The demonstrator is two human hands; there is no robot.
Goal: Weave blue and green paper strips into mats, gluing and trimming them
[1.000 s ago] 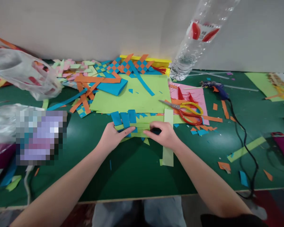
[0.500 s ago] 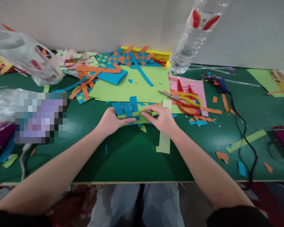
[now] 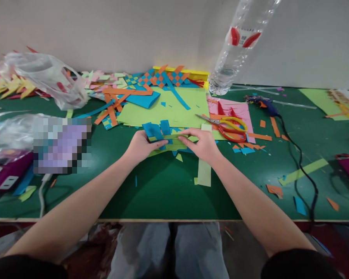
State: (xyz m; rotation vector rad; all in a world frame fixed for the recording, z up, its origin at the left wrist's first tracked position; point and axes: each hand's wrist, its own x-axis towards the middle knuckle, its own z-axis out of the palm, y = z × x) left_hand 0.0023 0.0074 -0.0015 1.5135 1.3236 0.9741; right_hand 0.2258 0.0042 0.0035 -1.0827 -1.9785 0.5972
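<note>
Between my hands, just above the table, is a weave of blue and green paper strips [image 3: 172, 146]. My left hand [image 3: 141, 148] is closed on its left side, thumb lying across the front. Blue strips [image 3: 152, 130] stand up out of the weave beside those fingers. With thumb and fingers pinched, my right hand [image 3: 202, 145] grips a green strip at the weave's right side. The far fingers of both hands are partly hidden. A pale green strip [image 3: 204, 174] lies on the table, partly under my right hand.
Scissors [image 3: 234, 128] with yellow and red handles lie right of my hands. Behind are green paper sheets [image 3: 151, 112] and woven pieces [image 3: 159, 78]. A water bottle [image 3: 235, 54] stands near the wall. A corded glue gun [image 3: 264, 104] lies right; a plastic bag [image 3: 52, 77] sits left.
The blue strips at my left hand have shifted and now lean closer together. My right pinch remains on the green strip. The whole view has shifted slightly.
</note>
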